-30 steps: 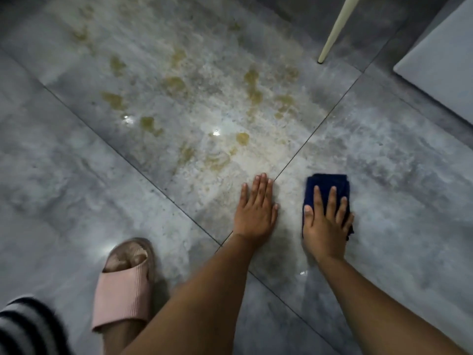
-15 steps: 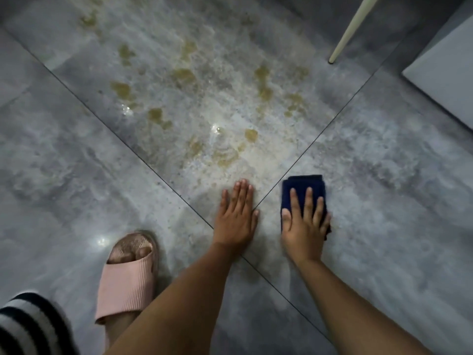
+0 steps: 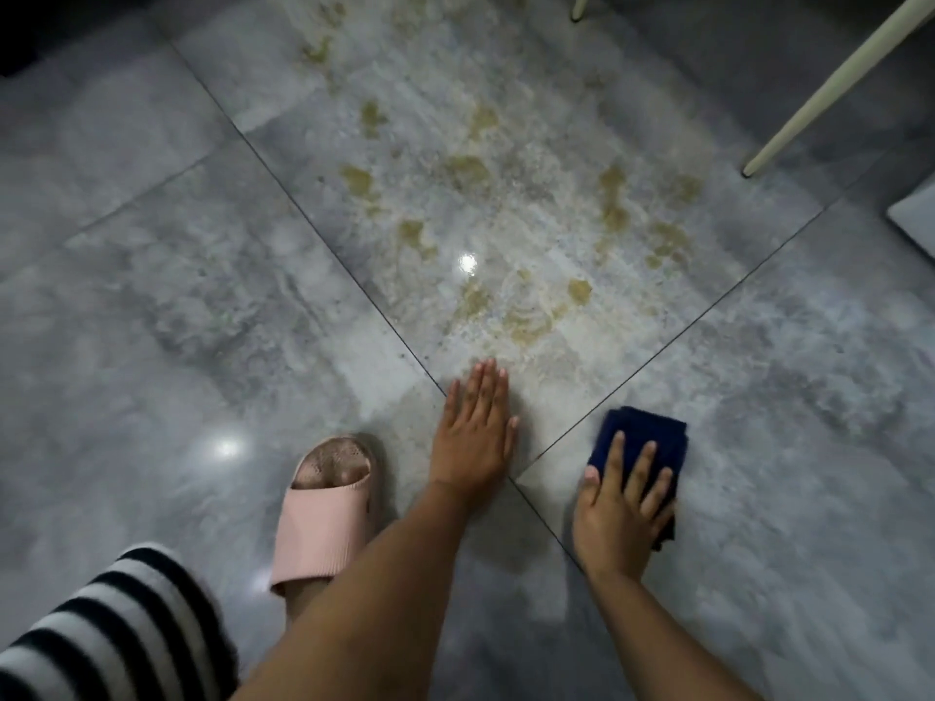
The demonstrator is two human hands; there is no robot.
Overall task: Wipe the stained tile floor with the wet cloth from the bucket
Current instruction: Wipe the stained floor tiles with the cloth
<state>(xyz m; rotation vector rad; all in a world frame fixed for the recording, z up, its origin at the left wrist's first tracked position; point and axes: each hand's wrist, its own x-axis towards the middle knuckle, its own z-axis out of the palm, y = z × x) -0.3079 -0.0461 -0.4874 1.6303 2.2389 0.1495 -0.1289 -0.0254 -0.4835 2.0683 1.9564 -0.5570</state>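
A grey marbled tile floor (image 3: 212,306) fills the view. Yellow-brown stains (image 3: 506,204) are spread over the middle tile, farther out than both hands. My right hand (image 3: 620,513) presses flat on a folded dark blue cloth (image 3: 650,437), which lies on the tile to the right of the grout joint. My left hand (image 3: 473,437) rests flat on the floor with its fingers together, just short of the nearest stains. No bucket is in view.
A pink slipper on a foot (image 3: 326,513) stands left of my left hand, with a striped trouser leg (image 3: 116,629) beside it. A cream chair leg (image 3: 830,88) slants to the floor at the upper right. A pale flat object (image 3: 918,220) lies at the right edge.
My right hand has slid the cloth back toward me and to the right, away from my left hand. The camera has tilted up, showing more of the stained tile.
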